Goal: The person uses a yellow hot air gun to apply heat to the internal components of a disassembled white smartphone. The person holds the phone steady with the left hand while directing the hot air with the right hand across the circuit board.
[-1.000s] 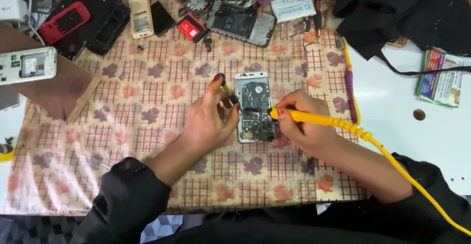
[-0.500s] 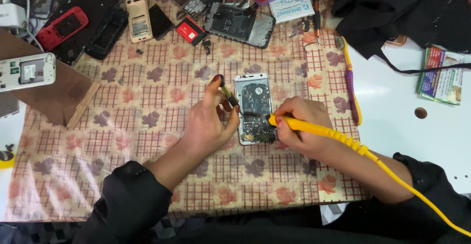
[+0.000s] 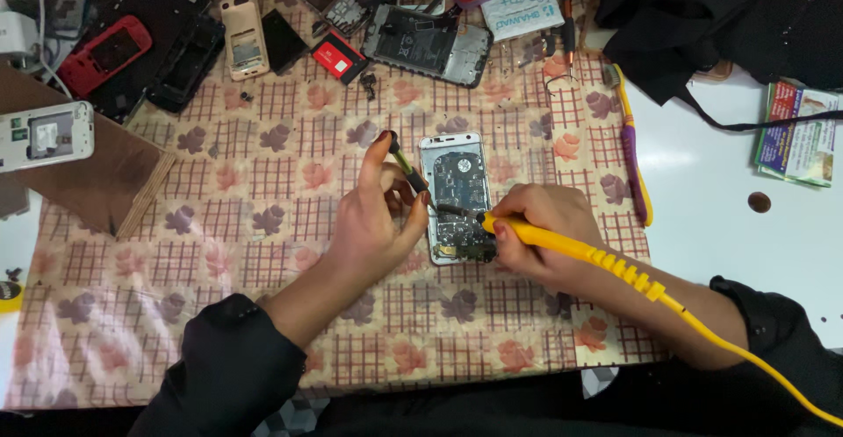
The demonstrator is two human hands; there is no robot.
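From the head camera, the opened phone (image 3: 458,198) lies face down near the middle of the tabletop (image 3: 263,226), on its checked, flower-printed cloth. Its back cover is off: a white frame surrounds a dark blue board, with darker parts crowded at the lower end.

My left hand (image 3: 376,219) rests just left of the phone, fingers curled around a thin dark tool (image 3: 406,166) (tweezers, as far as I can tell), the forefinger stretched up along it and the tool's lower end at the phone's left edge.

My right hand (image 3: 540,231) is closed around the yellow soldering iron (image 3: 571,248), its dark tip lying over the board's lower half; the yellow cord runs off to the lower right.

Other phone bodies and parts (image 3: 426,43) lie scattered along the tabletop's far edge.
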